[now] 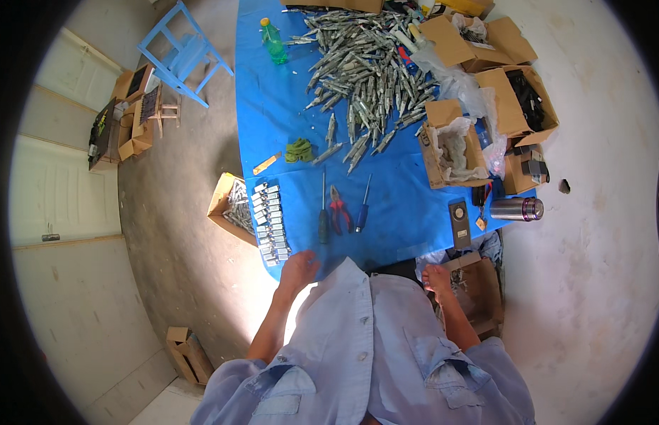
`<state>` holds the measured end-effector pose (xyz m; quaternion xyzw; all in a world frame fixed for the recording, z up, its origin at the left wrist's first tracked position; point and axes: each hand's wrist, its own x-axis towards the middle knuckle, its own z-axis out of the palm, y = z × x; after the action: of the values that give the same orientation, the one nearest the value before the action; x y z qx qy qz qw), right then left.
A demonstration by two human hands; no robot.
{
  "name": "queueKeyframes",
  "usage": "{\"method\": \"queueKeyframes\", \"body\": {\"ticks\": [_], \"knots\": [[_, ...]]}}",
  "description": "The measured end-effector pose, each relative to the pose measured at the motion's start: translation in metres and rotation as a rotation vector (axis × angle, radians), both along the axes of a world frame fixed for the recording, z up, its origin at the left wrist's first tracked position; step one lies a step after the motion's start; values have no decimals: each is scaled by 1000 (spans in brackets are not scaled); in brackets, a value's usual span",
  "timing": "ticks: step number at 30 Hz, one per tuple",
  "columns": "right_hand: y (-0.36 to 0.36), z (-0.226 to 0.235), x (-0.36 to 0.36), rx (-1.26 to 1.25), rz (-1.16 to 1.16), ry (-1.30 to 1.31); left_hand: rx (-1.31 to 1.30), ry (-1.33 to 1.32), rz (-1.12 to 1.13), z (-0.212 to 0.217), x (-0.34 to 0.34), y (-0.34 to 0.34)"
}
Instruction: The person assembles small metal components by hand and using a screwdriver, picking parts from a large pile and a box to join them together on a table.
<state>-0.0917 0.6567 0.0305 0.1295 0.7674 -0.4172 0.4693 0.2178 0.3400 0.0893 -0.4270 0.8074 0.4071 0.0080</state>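
Observation:
My left hand is at the table's near left edge, fingers curled, with nothing visible in it. Just beyond it lie rows of small silvery metal parts. My right hand hangs by the near right edge, fingers curled in and apparently holding nothing, beside a cardboard box below the table top. Between the hands, farther in on the blue cloth, lie a dark-handled screwdriver, red-handled pliers and a blue-handled screwdriver. Neither hand touches these tools.
A heap of slim metal parts covers the far table. Near it are a green bottle, green cloth and box cutter. Open cartons, a grey device and steel flask line the right. A blue chair stands left.

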Motion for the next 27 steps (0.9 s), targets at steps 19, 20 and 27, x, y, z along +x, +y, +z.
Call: {"method": "queueKeyframes", "body": {"ticks": [19,20,27], "knots": [[28,9,-60,119,-50,-39,-14,72,79,7,-135,-59],[38,2,-66,107,-51,-58,-6,51,81,4,-140,-58],[62,-17,-86,108,-7,-132,21,-78,171,-8,-135,-24]]}}
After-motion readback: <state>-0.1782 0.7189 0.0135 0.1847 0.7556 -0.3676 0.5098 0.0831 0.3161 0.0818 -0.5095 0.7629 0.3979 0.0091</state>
